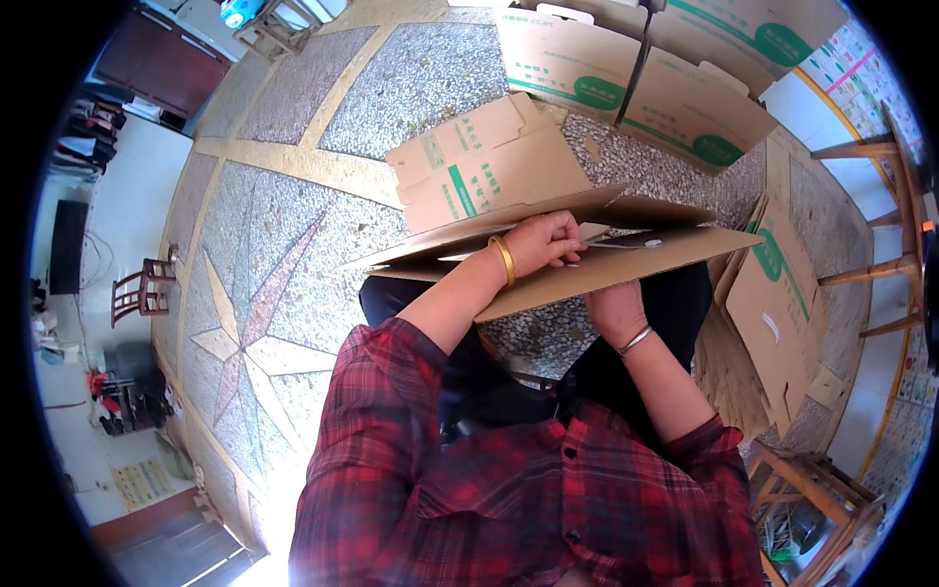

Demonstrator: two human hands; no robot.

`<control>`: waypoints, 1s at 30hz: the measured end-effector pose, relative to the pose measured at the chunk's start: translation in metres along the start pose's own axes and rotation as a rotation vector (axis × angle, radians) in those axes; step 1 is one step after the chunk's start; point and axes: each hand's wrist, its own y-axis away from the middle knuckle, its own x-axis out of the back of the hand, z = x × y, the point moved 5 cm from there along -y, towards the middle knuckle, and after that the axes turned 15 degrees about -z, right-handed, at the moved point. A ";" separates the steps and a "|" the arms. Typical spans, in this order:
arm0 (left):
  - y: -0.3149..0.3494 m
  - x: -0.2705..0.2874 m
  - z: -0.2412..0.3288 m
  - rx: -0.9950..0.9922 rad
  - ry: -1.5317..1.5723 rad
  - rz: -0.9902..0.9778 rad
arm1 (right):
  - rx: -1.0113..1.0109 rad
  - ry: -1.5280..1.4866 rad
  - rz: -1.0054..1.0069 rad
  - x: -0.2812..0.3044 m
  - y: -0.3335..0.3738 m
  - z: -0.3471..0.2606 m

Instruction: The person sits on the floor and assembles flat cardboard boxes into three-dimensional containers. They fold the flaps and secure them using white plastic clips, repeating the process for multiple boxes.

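Note:
A partly folded brown cardboard box (626,269) lies across my lap, its panels spread apart like a wedge. My left hand (543,243), with a gold bangle at its wrist, reaches between the panels. Its fingers are curled in a pinch against the near panel; what is in them is too small to make out. Under that same panel's near edge is my right hand (614,311), with a silver bracelet; the cardboard hides its fingers. A small white piece (653,244) shows in the fold to the right of my left hand.
Beyond my knees a flattened carton (489,161) lies on the stone-chip floor (293,245). Printed cartons (577,64) stand at the far right. A stack of flat cardboard (773,313) sits by my right leg, near a wooden stool (817,489). A small chair (145,291) stands far left.

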 end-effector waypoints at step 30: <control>0.027 -0.008 0.007 -0.209 -0.458 -0.086 | -0.034 -0.103 -0.014 -0.019 0.011 -0.004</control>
